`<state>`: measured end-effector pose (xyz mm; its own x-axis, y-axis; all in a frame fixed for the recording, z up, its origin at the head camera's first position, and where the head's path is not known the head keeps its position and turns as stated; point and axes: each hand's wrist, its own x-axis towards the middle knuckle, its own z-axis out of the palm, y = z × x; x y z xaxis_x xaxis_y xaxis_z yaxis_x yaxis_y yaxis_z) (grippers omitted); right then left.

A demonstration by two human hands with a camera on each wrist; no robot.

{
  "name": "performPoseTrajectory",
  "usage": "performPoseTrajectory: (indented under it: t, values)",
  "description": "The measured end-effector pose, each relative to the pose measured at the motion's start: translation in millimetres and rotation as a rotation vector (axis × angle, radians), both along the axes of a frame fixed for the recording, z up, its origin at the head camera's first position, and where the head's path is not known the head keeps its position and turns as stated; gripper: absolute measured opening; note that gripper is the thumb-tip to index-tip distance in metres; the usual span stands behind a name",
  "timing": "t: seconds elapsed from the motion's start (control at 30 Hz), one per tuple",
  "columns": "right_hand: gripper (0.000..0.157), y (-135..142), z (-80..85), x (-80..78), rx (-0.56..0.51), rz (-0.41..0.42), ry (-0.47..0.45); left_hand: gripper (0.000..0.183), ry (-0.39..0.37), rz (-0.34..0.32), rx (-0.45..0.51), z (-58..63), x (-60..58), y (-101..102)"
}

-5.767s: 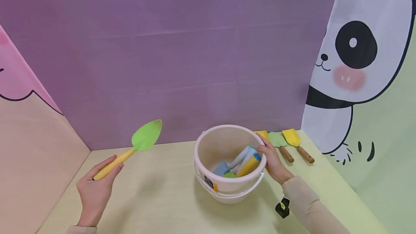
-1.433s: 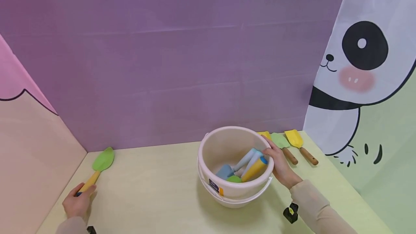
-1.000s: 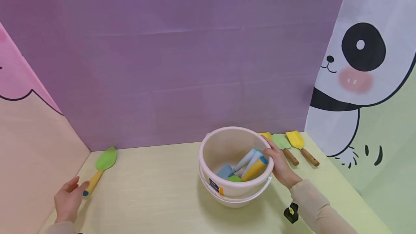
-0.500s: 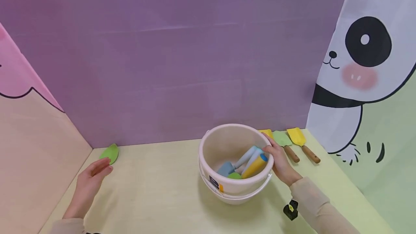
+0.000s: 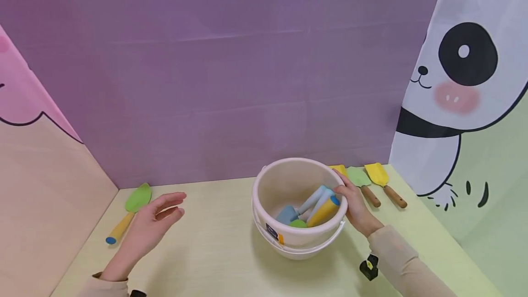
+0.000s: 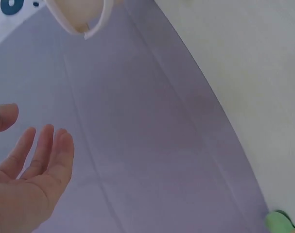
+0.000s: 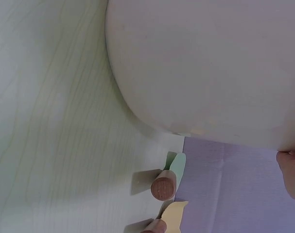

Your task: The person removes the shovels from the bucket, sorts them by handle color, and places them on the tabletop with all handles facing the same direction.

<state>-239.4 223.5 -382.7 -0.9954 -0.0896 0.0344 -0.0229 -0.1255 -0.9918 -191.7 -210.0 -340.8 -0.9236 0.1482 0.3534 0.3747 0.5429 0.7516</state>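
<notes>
One of the hands, the right, grips the bucket

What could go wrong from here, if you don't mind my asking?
The bucket might tip if bumped, since only the right-hand grip holds it, on one side. The crowded handles inside could snag one another when lifted. The wooden-handled tools near the bucket might get knocked if it shifts.
</notes>
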Motion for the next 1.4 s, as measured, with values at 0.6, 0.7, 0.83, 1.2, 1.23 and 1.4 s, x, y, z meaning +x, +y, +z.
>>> performPoseTrajectory:
  t: [0.6, 0.7, 0.83, 1.2, 1.23, 1.4]
  values:
    - [0.061, -2, 0.7, 1.4, -0.025, 0.003, -0.004, 0.027, 0.108, -0.460, -0.085, 0.0, 12.6, 113]
    - [0.061, -2, 0.2, 1.4, -0.026, 0.000, -0.003, 0.026, 0.086, -0.530, -0.072, 3.1, 9.8, 132]
    - [0.060, -1, 0.2, 1.4, -0.021, -0.007, -0.006, 0.025, 0.027, -0.595, -0.078, 8.3, 1.9, 158]
    - [0.061, 1, 1.2, 0.8, -0.012, -0.002, -0.006, 0.031, 0.033, -0.590, -0.313, 15.9, -30.2, 207]
    - [0.061, 1, 1.3, 0.8, -0.014, -0.002, -0.007, 0.031, 0.033, -0.585, -0.329, 16.1, -32.9, 210]
    - [0.061, 0, 0.4, 0.7, -0.019, 0.003, -0.007, 0.033, -0.024, -0.586, -0.342, 15.2, -42.0, 222]
